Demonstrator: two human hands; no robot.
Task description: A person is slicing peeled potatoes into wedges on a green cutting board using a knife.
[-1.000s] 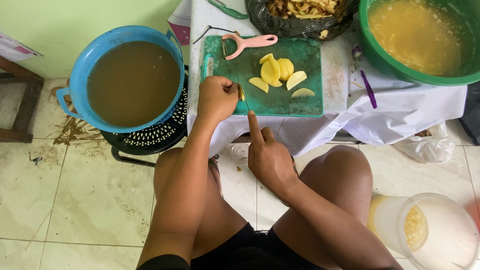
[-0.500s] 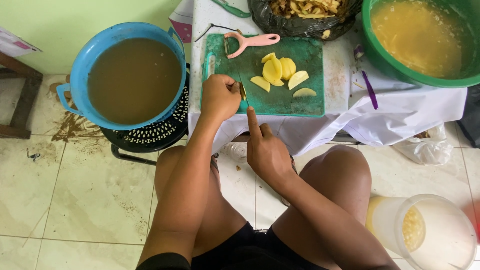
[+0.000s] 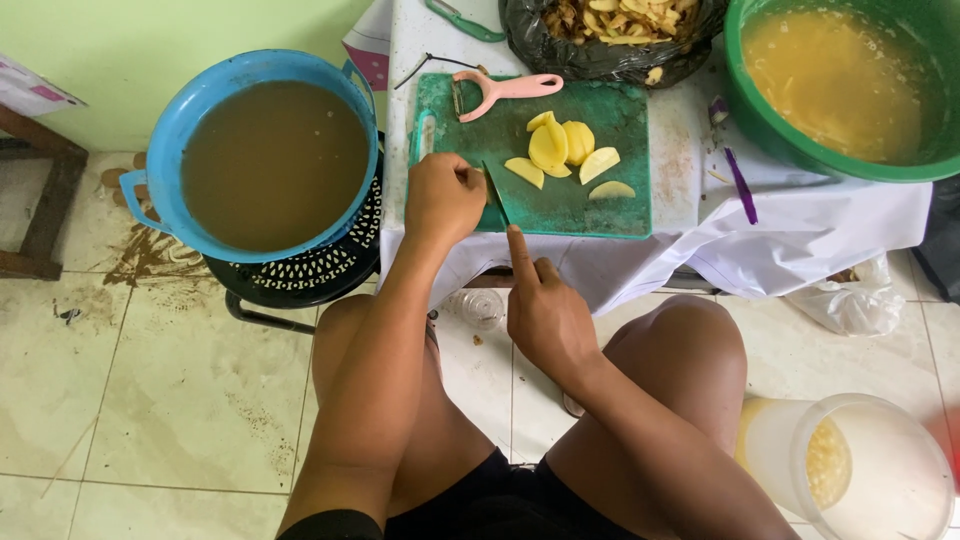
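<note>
Head view, looking down past the person's knees. The left hand (image 3: pixel 443 198) is curled into a loose fist at the near-left corner of the green cutting board (image 3: pixel 610 205), fingers closed down on something small against the board; the piece itself is hidden under the fingertips, so what it grips cannot be told. The right hand (image 3: pixel 545 315) sits just off the board's near edge, closed around a knife handle with the index finger stretched along the spine. The knife (image 3: pixel 496 193) blade is thin and dark, and angles up onto the board to end just beside the left fingers.

Pale yellow potato slices (image 3: pixel 560 150) lie in a loose cluster at the board's centre, well apart from both hands. A pink peeler (image 3: pixel 505 88) rests across the far edge of the board. Beyond it, a black bag of peelings (image 3: pixel 610 35).

The board lies on a small table draped in white cloth (image 3: pixel 800 230). At the table's right edge, a green basin (image 3: pixel 760 120) of cloudy yellow liquid. Left of the table, a blue basin (image 3: pixel 165 150) of brown water on a black stool (image 3: pixel 300 275). Lower right, on the tiled floor, a white plastic jug (image 3: pixel 880 480).
</note>
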